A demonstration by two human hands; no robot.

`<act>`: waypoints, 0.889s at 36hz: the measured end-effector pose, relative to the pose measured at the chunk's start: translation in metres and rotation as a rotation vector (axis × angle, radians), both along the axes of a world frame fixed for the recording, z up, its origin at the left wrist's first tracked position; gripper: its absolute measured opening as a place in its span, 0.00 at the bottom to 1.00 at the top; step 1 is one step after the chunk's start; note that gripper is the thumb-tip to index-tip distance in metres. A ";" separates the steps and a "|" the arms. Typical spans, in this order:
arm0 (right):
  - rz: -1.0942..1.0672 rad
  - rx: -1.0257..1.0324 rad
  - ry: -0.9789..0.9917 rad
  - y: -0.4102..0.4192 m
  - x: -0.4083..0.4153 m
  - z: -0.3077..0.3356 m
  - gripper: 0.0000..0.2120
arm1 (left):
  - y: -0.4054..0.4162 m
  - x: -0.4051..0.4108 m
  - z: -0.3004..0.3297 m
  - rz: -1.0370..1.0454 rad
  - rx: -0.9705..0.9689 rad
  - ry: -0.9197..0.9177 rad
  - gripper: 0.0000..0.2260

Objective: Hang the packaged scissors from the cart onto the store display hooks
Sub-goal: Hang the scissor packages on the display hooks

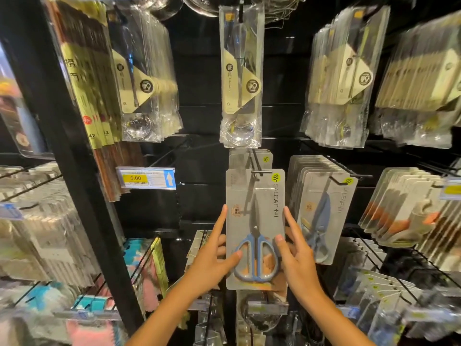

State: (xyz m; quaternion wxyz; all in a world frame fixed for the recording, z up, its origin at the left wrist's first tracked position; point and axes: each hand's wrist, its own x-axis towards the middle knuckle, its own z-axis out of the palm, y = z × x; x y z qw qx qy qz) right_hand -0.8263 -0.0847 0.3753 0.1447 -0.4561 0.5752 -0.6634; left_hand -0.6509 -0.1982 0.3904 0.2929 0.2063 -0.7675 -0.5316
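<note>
Your left hand [212, 253] and right hand [296, 255] stand apart, each clasping one side edge of the scissors pack [255, 228], thumbs on its face near the blue handles. The pack's slot sits at the tip of the display hook [257, 166], in front of a like card already hung there. Judgement: keep the card square and push it evenly back along the hook; uneven pressure could tear the slot. Right of this hook, a neighbouring hook [346, 174] carries a full row of scissor cards [316, 208]. The cart is not in view.
</note>
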 end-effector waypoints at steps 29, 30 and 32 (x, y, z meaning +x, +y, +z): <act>-0.037 0.390 0.179 -0.074 -0.030 -0.021 0.43 | -0.048 -0.044 -0.014 0.214 -0.176 -0.308 0.43; -0.019 0.403 0.197 -0.069 -0.028 -0.026 0.42 | -0.047 -0.038 -0.021 0.218 -0.204 -0.336 0.42; 0.027 0.435 0.245 -0.060 -0.024 -0.034 0.39 | -0.042 -0.023 -0.034 0.218 -0.268 -0.392 0.38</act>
